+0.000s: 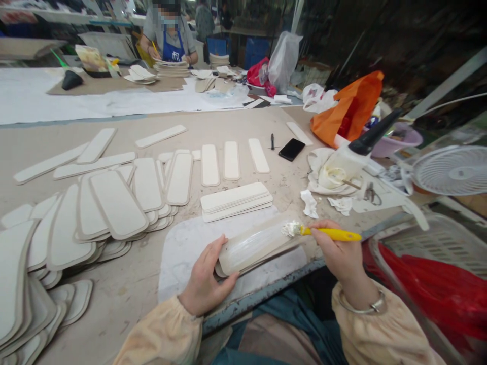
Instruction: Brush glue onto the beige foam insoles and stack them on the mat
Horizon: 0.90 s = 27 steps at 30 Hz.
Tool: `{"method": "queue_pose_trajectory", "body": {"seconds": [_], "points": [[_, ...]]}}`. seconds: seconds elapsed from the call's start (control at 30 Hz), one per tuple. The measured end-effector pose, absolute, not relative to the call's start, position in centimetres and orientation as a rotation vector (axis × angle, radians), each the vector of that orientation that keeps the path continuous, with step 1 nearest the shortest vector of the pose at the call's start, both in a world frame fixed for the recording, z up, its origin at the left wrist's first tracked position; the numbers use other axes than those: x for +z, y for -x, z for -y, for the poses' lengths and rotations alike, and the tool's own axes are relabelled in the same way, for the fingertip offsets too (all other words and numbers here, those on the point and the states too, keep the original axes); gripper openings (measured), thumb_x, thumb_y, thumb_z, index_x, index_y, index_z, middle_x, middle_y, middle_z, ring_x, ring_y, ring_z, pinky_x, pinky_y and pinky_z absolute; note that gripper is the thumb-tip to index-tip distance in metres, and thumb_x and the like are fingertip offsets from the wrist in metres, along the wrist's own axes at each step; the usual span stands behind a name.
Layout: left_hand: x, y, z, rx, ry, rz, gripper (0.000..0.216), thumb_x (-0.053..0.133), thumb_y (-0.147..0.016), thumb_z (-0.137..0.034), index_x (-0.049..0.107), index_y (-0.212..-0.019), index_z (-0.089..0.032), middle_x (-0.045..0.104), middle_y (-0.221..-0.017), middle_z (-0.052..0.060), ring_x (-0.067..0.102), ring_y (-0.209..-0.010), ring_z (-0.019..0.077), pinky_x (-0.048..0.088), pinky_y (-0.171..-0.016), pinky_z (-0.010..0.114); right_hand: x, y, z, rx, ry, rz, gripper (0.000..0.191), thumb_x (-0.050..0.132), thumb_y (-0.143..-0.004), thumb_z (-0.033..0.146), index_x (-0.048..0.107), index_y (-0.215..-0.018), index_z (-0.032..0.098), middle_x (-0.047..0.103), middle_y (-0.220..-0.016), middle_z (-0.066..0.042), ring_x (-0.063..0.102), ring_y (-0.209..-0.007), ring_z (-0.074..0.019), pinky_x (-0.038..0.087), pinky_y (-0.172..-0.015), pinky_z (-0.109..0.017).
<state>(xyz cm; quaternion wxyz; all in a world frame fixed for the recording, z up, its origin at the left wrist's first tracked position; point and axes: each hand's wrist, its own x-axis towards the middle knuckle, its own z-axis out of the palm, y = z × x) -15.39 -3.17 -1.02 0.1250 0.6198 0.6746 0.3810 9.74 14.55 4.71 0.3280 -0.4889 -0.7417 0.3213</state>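
Note:
My right hand [340,251] grips a brush with a yellow handle [342,234]. White paste covers its bristles [292,229], which rest on the far right end of the top panel [253,246]. A wet, shiny streak runs along that long, rounded, off-white panel, which lies on a small stack. My left hand [208,276] holds the stack's near left end, thumb along the front edge and fingers behind. Under the stack lies a white sheet [178,253]. Just behind it sits another neat pile of narrow white panels [236,198].
Overlapping panels [117,203] cover the table's left side. A black phone [291,149], a screwdriver-like tool [272,142] and a white container with a black handle [342,165] lie behind. A fan [451,170] and plastic basket [437,238] stand right. A person [171,43] works across.

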Motion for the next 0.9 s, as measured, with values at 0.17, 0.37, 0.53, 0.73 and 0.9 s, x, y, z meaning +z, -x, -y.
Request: {"method": "queue_pose_trajectory", "body": {"seconds": [0.17, 0.37, 0.53, 0.73, 0.9], "points": [[-1.2, 15.4, 3.2, 1.114, -1.814, -1.938, 0.079, 0.065, -0.076, -0.026, 0.025, -0.144, -0.017, 0.05, -0.132, 0.015, 0.048, -0.123, 0.0277, 0.043, -0.103, 0.045, 5.4, -7.3, -10.7, 1.163, 1.099, 1.873, 0.015, 0.055, -0.086, 0.032, 0.064, -0.085, 0.019, 0.057, -0.065, 0.001, 0.051, -0.057, -0.0138, 0.038, -0.054, -0.026], [-1.1, 15.5, 3.3, 1.107, -1.814, -1.959, 0.08, 0.065, -0.076, -0.026, 0.025, -0.144, -0.016, 0.052, -0.13, 0.015, 0.049, -0.122, 0.0268, 0.043, -0.103, 0.043, 4.6, -5.0, -9.4, 1.385, 0.93, 2.072, 0.016, 0.052, -0.088, 0.029, 0.063, -0.084, 0.019, 0.062, -0.072, 0.0, 0.056, -0.066, -0.0137, 0.041, -0.061, -0.025], [-1.2, 15.5, 3.3, 1.1, -1.831, -1.958, 0.075, 0.064, -0.077, -0.024, 0.029, -0.142, -0.017, 0.052, -0.131, 0.014, 0.05, -0.122, 0.0265, 0.044, -0.103, 0.042, 4.6, -8.8, -13.3, 1.051, 1.225, 1.977, 0.015, 0.053, -0.084, 0.03, 0.063, -0.08, 0.018, 0.058, -0.066, 0.0, 0.054, -0.062, -0.0148, 0.04, -0.058, -0.026], [-1.3, 15.5, 3.2, 1.093, -1.802, -1.966, 0.076, 0.063, -0.077, -0.024, 0.027, -0.143, -0.018, 0.05, -0.133, 0.015, 0.048, -0.123, 0.0282, 0.043, -0.103, 0.046, 4.9, -9.2, -12.7, 1.075, 1.235, 1.763, 0.015, 0.057, -0.084, 0.033, 0.063, -0.084, 0.019, 0.055, -0.061, 0.001, 0.051, -0.057, -0.0145, 0.039, -0.053, -0.026], [-1.1, 15.4, 3.2, 1.121, -1.767, -1.952, 0.081, 0.065, -0.076, -0.026, 0.022, -0.145, -0.018, 0.051, -0.131, 0.015, 0.05, -0.121, 0.028, 0.045, -0.1, 0.046, 4.4, -3.9, -8.8, 1.515, 1.012, 1.796, 0.02, 0.055, -0.087, 0.036, 0.064, -0.09, 0.019, 0.059, -0.064, 0.001, 0.054, -0.059, -0.013, 0.042, -0.055, -0.024]]}}
